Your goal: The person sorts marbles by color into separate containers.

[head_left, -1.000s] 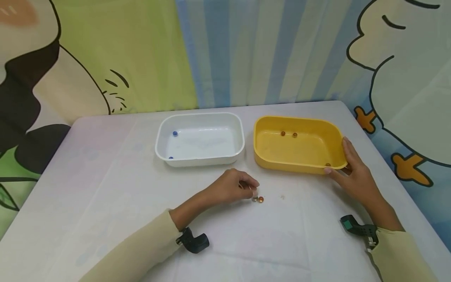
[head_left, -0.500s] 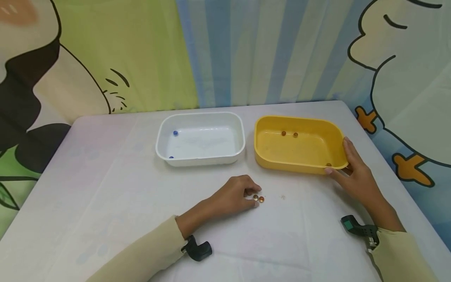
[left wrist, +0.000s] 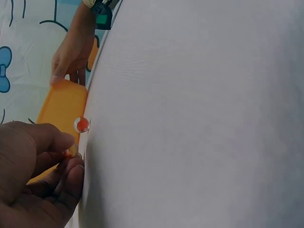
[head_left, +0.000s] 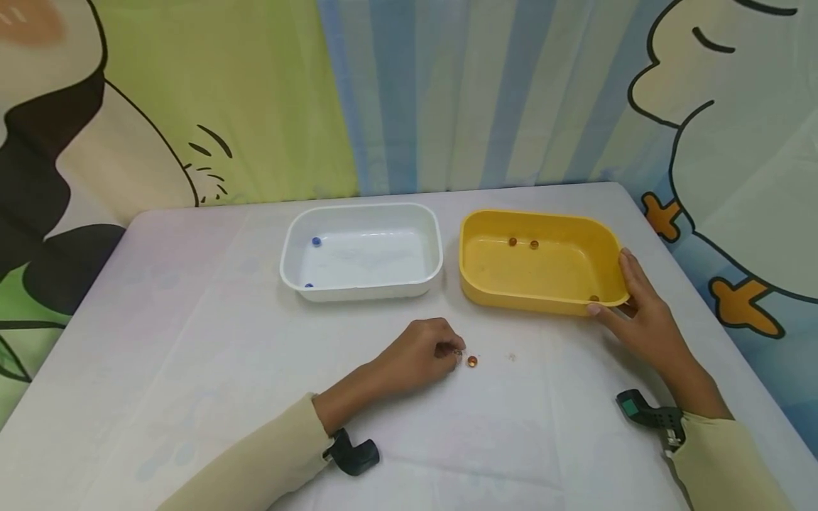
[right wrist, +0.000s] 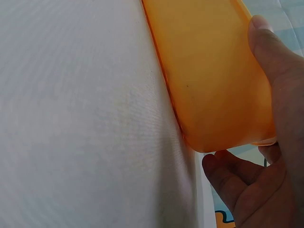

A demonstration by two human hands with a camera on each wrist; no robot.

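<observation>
My left hand [head_left: 418,360] pinches a small amber glass marble [head_left: 458,352] between thumb and fingertips, low over the white table; the fingers cover most of it. Just right of the fingertips lies a second amber marble [head_left: 472,361], seen in the left wrist view as a clear ball [left wrist: 81,124] with an orange core. My right hand [head_left: 648,330] grips the near right corner of a yellow tray [head_left: 543,273], thumb at the rim and fingers around the corner. Inside that tray are three amber marbles [head_left: 534,244], two toward the back and one by the near right corner.
A white tray [head_left: 377,259] stands left of the yellow one, with two blue marbles [head_left: 316,242] on its left side. White cloth covers the table [head_left: 192,341]. Behind it hangs a printed curtain [head_left: 441,99]. Each wrist wears a black camera [head_left: 354,454].
My left hand drew back slightly, its fingers parted around the two loose marbles, then closed on the left one. The right hand and both trays stay where they were.
</observation>
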